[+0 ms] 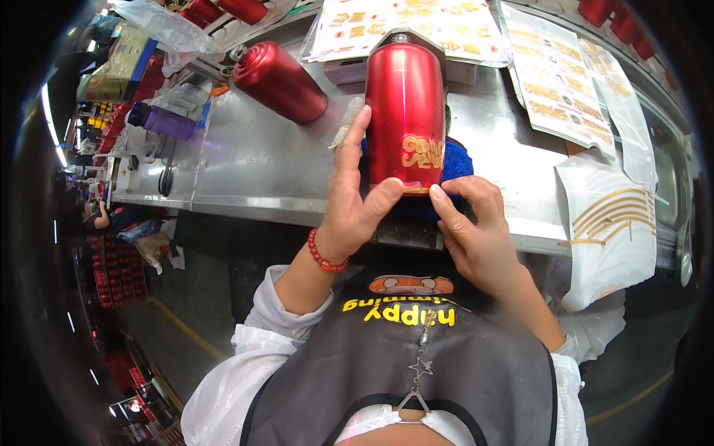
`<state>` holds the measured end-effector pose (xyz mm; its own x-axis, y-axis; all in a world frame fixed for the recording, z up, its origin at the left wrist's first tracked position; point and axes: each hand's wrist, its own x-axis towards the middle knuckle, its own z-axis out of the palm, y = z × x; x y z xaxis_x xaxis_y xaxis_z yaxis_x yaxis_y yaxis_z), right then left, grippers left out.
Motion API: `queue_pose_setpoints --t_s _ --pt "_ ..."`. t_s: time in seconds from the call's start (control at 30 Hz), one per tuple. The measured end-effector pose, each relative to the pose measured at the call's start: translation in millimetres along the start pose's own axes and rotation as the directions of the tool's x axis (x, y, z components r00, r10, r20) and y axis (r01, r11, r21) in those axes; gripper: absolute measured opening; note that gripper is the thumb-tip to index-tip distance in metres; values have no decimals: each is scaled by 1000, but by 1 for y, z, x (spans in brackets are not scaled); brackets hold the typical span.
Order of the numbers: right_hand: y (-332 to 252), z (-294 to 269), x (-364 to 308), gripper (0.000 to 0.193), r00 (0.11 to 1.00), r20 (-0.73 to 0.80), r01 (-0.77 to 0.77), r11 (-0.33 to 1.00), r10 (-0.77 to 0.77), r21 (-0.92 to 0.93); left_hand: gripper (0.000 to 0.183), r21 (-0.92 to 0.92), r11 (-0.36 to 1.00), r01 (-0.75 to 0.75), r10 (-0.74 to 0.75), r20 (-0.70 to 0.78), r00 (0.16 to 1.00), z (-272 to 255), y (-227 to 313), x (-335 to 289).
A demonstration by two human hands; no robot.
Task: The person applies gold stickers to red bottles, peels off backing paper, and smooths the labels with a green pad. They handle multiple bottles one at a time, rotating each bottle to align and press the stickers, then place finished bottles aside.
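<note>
A glossy red bottle (402,89) lies in front of me with its clear neck pointing away and its base toward me. Gold scrollwork (422,152) decorates its lower side, and a narrow gold strip (416,189) runs along the base edge. My left hand (355,186) steadies the bottle, fingers along its left side and thumb on the base edge; one finger wears a whitish wrap (347,125). With thumb and bent fingers, my right hand (476,223) presses the strip's right end. A blue cloth (457,165) shows beneath the bottle.
Another red bottle (280,82) rests on the metal table (253,163) at left. Sheets of gold decals (565,82) lie at back and right. Gold strips on a white backing sheet (610,223) hang over the right edge. A purple bottle (162,120) is farther left.
</note>
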<state>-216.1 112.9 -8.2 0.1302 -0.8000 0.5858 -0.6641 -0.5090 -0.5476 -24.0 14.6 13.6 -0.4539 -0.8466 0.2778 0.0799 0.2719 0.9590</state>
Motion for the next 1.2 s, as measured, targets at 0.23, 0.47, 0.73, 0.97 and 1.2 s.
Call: queue_pose_setpoints --t_s 0.23,0.47,0.73,0.97,1.2 --pt "-1 1 2 68 1000 1 8 1000 -8 -21 88 190 982 -12 14 -6 1000 2 -2 -1" --pt "-2 0 3 68 1000 4 3 1000 -3 -23 89 254 967 -30 33 -9 999 3 -4 0" --pt "-2 1 0 70 1000 7 -1 1000 1 -22 90 189 982 -6 6 -2 1000 0 -4 -1" --pt "-2 3 0 70 1000 -5 0 1000 0 -19 89 277 961 9 7 -57 998 9 -4 -1" --pt "-4 -3 0 67 999 42 -32 999 32 0 87 81 997 -18 22 -48 999 7 -3 -1"
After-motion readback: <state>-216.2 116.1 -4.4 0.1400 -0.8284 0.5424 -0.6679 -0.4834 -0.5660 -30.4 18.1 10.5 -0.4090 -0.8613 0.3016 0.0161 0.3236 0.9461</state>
